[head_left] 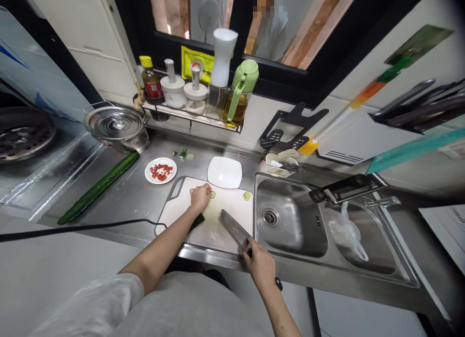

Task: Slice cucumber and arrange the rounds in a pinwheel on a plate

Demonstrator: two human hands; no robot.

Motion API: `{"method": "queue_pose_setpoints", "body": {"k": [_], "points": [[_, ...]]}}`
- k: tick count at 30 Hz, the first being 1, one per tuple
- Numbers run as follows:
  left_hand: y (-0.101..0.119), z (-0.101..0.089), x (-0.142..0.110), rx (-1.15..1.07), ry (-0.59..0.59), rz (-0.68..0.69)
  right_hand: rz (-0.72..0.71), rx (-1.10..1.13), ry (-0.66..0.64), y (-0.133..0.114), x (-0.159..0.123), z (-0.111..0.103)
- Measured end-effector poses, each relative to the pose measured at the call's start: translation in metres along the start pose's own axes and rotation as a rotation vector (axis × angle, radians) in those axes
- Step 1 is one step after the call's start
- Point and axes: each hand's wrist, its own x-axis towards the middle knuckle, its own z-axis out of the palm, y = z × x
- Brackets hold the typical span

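Note:
My right hand [259,264] is wrapped round the black handle of a kitchen knife [232,226], its blade slanting over the right part of the white cutting board [170,213]. Above the board's upper middle, my left hand [200,199] is closed, a thin cucumber slice [212,195] at its fingertips. A dark green piece of cucumber [198,221] lies partly hidden under my left forearm. More cucumber slices [247,196] rest near the board's upper right corner. Just behind the board sits a white square plate [224,172], with nothing on it.
Left of the board are a plate of chopped red pieces [161,171], a long whole cucumber [98,189] and a lidded steel pot [118,126]. Cucumber ends [182,153] lie behind. The sink [290,220] adjoins on the right. A rack [192,116] holds seasoning bottles.

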Motion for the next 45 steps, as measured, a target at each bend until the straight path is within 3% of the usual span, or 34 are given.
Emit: {"method": "queue_pose_setpoints", "body": {"k": [10,17,22,27,30,38,45], "points": [[-0.002,0.008,0.0,0.116,0.075,0.027,0.014,0.019,-0.022,0.002,0.003,0.001],[-0.014,0.0,-0.005,-0.053,0.158,-0.014,0.076,0.09,-0.136,-0.005,0.008,-0.004],[-0.041,-0.013,-0.042,-0.17,0.209,0.098,0.094,0.185,-0.193,-0.016,0.018,-0.008],[-0.064,-0.014,-0.092,-0.017,0.147,0.37,-0.014,0.217,-0.236,-0.035,0.025,-0.014],[-0.069,-0.01,-0.109,0.095,0.095,0.438,-0.06,0.219,-0.259,-0.046,0.026,-0.017],[-0.078,-0.021,-0.103,0.048,-0.018,0.411,-0.132,0.168,-0.335,-0.064,0.023,-0.021],[-0.087,-0.028,-0.099,0.049,0.046,0.417,-0.23,0.163,-0.369,-0.078,0.02,-0.023]]}}
